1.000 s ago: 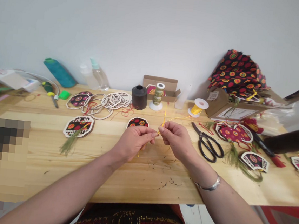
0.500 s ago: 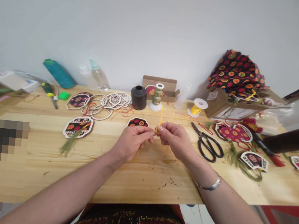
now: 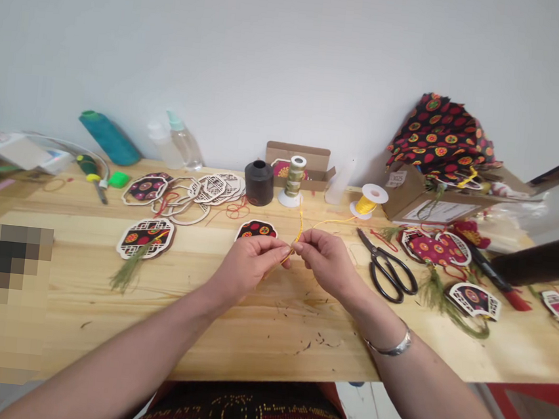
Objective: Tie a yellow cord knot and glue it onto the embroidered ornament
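Observation:
A yellow cord [image 3: 300, 223] is pinched between my two hands over the middle of the wooden table. My left hand [image 3: 253, 263] closes thumb and forefinger on it, and my right hand [image 3: 323, 256] grips it right beside, the fingertips almost touching. One strand of the cord runs back to a white spool of yellow cord [image 3: 369, 201]. Just behind my left hand lies an octagonal black ornament with red and orange flowers [image 3: 258, 229], partly covered by the fingers. The exact shape of the cord between my fingertips is too small to make out.
Black-handled scissors [image 3: 388, 273] lie right of my hands. Thread spools, including a black one [image 3: 259, 182], stand behind. Wooden lattice pieces [image 3: 217, 188] and a tasselled ornament [image 3: 146, 237] lie left. A cardboard box [image 3: 409, 199] with patterned fabric [image 3: 442, 139] stands at the back right.
My fingers have shifted slightly on the yellow cord; a short end that hung below my left hand no longer shows there. Everything else on the table stays in place.

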`<control>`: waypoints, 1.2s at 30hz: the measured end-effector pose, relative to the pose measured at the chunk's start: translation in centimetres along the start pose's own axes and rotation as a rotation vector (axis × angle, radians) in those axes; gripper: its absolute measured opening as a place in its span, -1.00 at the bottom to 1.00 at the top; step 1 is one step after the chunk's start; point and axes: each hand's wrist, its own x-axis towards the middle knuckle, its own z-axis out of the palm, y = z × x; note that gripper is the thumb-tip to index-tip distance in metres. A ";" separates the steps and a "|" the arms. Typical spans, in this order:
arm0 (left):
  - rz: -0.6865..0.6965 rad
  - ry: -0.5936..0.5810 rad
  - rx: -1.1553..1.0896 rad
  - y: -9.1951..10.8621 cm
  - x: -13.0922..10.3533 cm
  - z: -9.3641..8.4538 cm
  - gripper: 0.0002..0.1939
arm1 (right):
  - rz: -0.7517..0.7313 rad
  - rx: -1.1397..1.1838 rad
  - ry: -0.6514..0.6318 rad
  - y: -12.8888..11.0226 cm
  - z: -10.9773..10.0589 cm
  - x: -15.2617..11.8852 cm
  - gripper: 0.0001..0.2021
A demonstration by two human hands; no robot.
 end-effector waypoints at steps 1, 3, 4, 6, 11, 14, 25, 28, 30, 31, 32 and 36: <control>-0.006 -0.003 0.008 0.1 0.0 0.0 -0.77 | -0.008 -0.016 0.010 0.0 -0.1 0.0 -0.84; -0.016 0.004 0.034 0.4 -0.1 -0.1 -0.77 | -0.027 -0.043 0.037 0.0 -0.2 0.1 -0.84; -0.017 0.020 0.058 0.5 -0.1 -0.1 -0.78 | -0.039 -0.059 0.053 0.0 -0.3 0.2 -0.84; 0.001 0.071 0.113 0.8 -0.1 -0.1 -0.80 | -0.070 -0.100 0.086 0.1 -0.4 0.3 -0.84; 0.162 0.136 0.188 1.1 -0.2 -0.1 -0.86 | -0.132 -0.201 0.145 0.5 -0.4 0.3 -0.86; 0.258 0.104 0.232 0.6 -0.2 0.0 -0.90 | -0.116 -0.187 0.146 0.5 -0.4 0.2 -0.85; 0.296 -0.026 0.263 -0.5 -0.3 0.7 -0.93 | 0.091 0.347 0.027 0.0 -0.1 0.1 -0.80; 0.311 -0.022 0.311 -0.6 -0.2 0.8 -0.92 | 0.139 0.505 -0.039 -0.2 0.0 0.0 -0.76; 0.320 -0.015 0.334 -0.7 -0.2 0.8 -0.92 | 0.156 0.559 -0.070 -0.2 0.0 -0.1 -0.74; 0.321 -0.015 0.337 -0.6 -0.3 0.8 -0.92 | 0.161 0.571 -0.077 -0.2 0.0 -0.1 -0.73; 0.320 -0.018 0.331 -0.6 -0.3 0.8 -0.92 | 0.167 0.575 -0.081 -0.2 0.0 -0.1 -0.72; 0.291 -0.045 0.216 0.1 -0.6 0.7 -0.88 | 0.172 0.544 -0.065 -0.1 0.0 -0.1 -0.71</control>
